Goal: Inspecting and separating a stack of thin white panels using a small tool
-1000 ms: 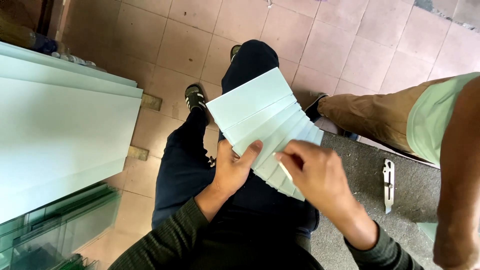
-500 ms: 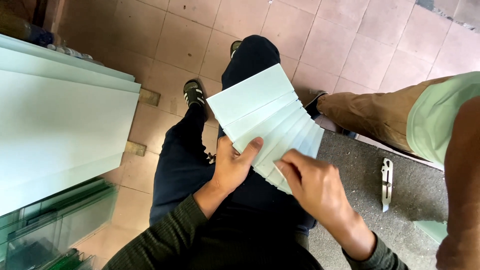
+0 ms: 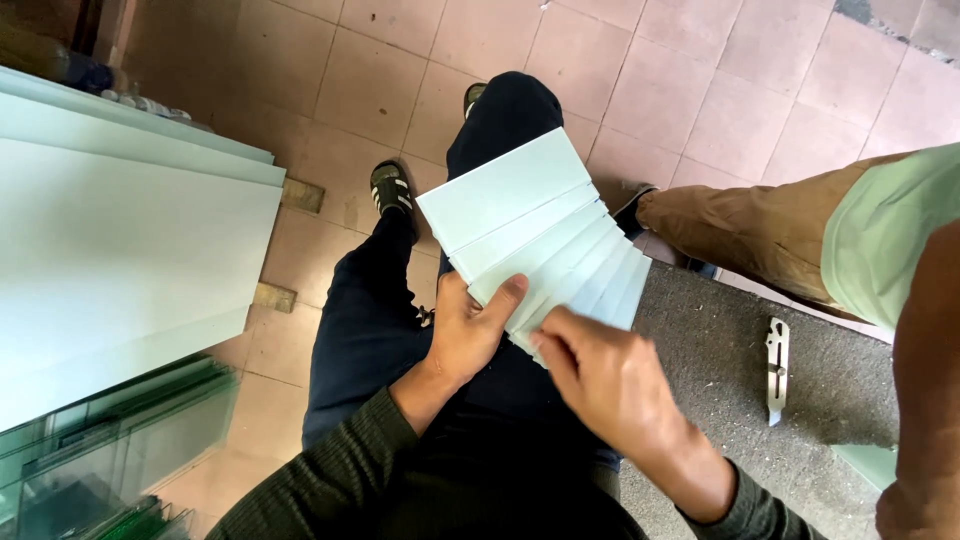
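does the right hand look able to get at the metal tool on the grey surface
Probably yes: the metal tool lies bare on the grey surface, just right of the right hand, nothing between them. That hand would first have to leave the fanned pale strips.

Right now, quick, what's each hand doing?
Left hand: closed on the fanned pale green strips.
Right hand: fingertips touching the strips' lower edge; grip cannot be told.

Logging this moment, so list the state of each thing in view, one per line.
glass strips: fanned out, held over the lap
left hand: gripping the fan, thumb on top
right hand: fingertips on the lower strips
glass cutter: lying flat on the grey surface, untouched
large glass sheets: stacked at left
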